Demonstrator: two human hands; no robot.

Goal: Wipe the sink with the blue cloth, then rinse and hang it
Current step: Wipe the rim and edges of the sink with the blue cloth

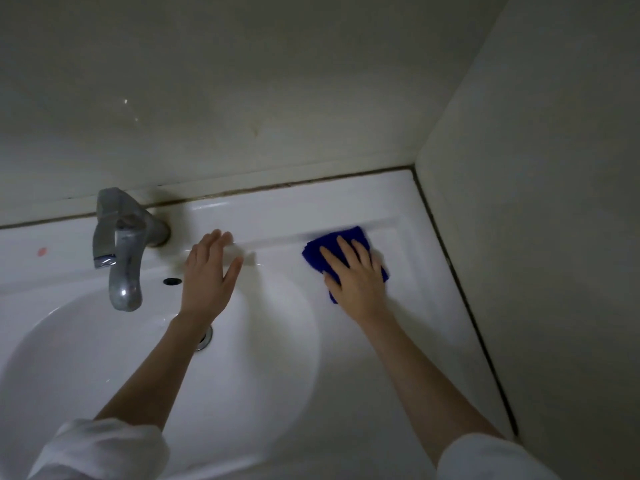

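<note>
I am pressing the blue cloth (349, 249) flat under my right hand (356, 275) on the sink (398, 202) ledge near the corner. My left hand (207, 271) is hovering open, holding nothing. The folded cloth could bunch up, skipping that grimy seam.

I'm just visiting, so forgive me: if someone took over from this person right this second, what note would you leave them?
Right hand: fingers flat, pressing the folded blue cloth onto the right rear ledge of the white ceramic sink.
Left hand: open, holds nothing, by the back ledge right of the grey metal tap; contact unclear.
Done: wiping is under way; how much is covered cannot be told.
To do: finish wiping, rinse the cloth at the tap (no water visibly running), hang it; no hook or rail in view.
</note>
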